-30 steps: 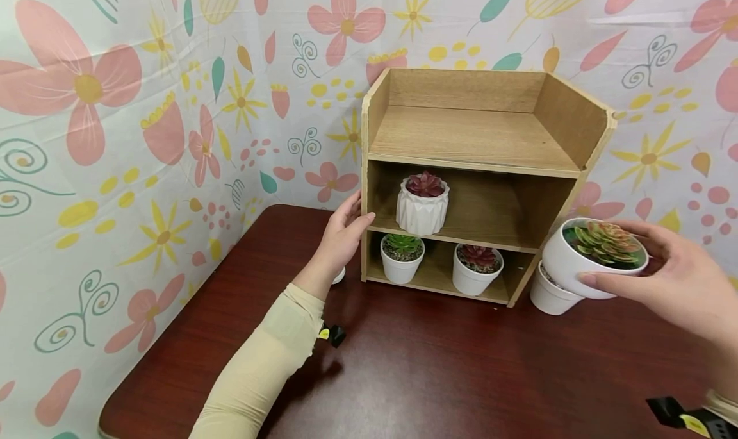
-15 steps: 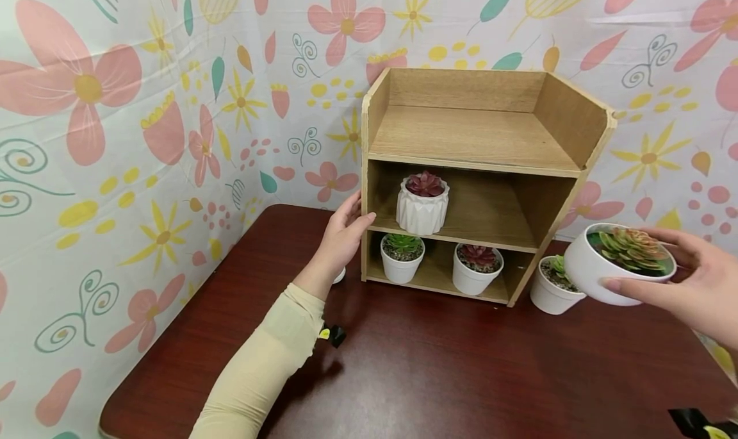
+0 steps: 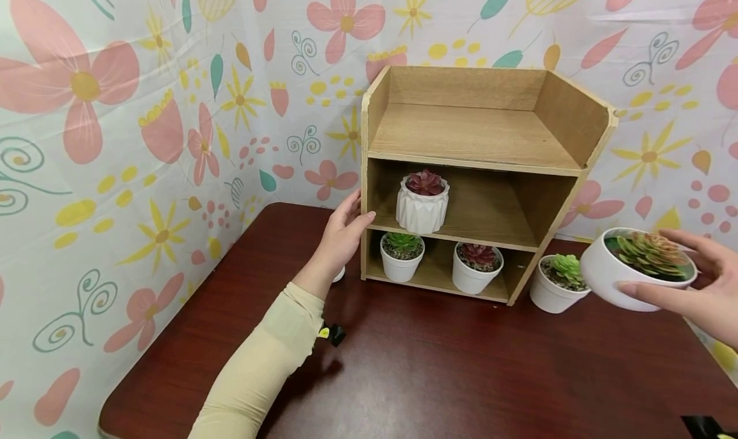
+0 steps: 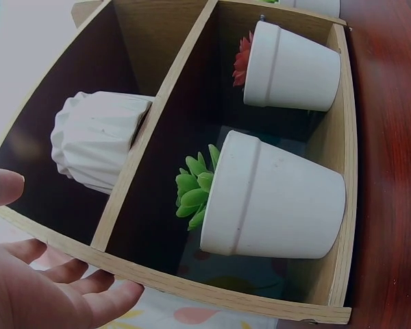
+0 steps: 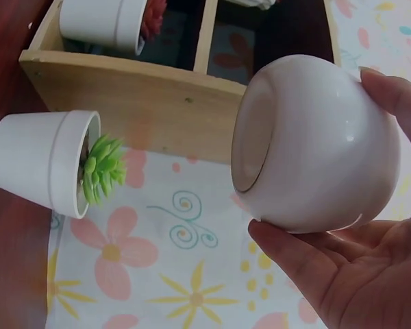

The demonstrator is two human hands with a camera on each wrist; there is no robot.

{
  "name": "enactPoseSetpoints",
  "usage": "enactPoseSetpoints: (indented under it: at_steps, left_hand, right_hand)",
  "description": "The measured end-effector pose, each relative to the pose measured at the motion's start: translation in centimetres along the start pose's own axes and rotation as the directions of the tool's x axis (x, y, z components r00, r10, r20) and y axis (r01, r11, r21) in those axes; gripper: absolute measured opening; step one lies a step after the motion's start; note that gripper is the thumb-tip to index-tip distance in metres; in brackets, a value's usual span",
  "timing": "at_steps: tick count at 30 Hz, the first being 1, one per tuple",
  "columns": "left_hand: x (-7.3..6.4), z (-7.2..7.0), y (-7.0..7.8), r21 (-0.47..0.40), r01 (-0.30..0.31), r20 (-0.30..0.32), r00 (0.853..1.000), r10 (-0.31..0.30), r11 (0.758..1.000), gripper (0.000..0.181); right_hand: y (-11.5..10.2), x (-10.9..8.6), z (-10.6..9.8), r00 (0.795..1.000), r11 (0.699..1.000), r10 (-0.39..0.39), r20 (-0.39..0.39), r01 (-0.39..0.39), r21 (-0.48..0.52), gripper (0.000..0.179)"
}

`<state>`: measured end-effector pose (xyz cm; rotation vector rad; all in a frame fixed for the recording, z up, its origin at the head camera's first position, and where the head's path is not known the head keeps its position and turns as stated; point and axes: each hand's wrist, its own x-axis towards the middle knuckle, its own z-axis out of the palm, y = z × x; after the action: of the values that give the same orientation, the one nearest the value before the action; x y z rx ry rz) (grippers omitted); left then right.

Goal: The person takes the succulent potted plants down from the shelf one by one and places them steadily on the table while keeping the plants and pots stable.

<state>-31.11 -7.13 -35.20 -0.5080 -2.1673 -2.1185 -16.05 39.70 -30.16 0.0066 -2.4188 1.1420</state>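
Note:
My right hand (image 3: 715, 291) grips a rounded white pot holding a red-tipped green succulent (image 3: 648, 253), raised at the right of the head view. In the right wrist view, its thumb and fingers span the smooth bowl of the pot (image 5: 322, 144). At the left side panel of a wooden shelf unit (image 3: 478, 134) is my left hand (image 3: 343, 231), its relaxed fingers on the outside and thumb at the front edge. A faceted white pot with a dark red succulent (image 3: 423, 205) stands on the middle shelf.
The bottom shelf bears a green succulent (image 3: 402, 259) and a red succulent (image 3: 477, 269) in white pots. On the dark red table (image 3: 450, 362), a light green potted succulent (image 3: 556, 288) stands right of the unit. A small white object (image 3: 339, 274) shows beside my left wrist.
My right hand has carried the rounded pot rightward, away from the shelf unit, uncovering the light green succulent behind it. My left hand stays at the side panel.

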Motion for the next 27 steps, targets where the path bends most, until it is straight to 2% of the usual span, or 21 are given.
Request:
enactPoseSetpoints:
  at_steps: [3,10,18,24,27]
  left_hand:
    - [0.1,0.0,0.0,-0.002,-0.002,0.0,1.0,0.002,1.0,0.063]
    - [0.0,0.0,0.0,0.005,0.001,0.0,1.0,-0.001,1.0,0.063]
    - [0.0,0.0,0.0,0.013,0.004,-0.004,1.0,-0.004,1.0,0.063]
    - [0.0,0.0,0.0,0.006,0.001,-0.005,1.0,-0.001,1.0,0.064]
    - [0.0,0.0,0.0,0.001,-0.001,-0.005,1.0,0.002,1.0,0.063]
  right_hand:
    - [0.4,0.0,-0.1,1.0,1.0,0.01,-0.001,-0.01,-0.017,0.104]
    - [1.7,0.2,-0.4,0.999,1.0,-0.007,-0.035,0.006,-0.022,0.077]
    - [2.4,0.2,-0.5,0.989,0.99,0.058,-0.137,-0.074,-0.117,0.076]
    - [3.3,0.7,-0.9,0.987,0.995,0.08,-0.137,-0.088,-0.052,0.071]
    - [3.8,1.0,-1.0,0.987,0.992,0.1,-0.129,-0.109,-0.062,0.069]
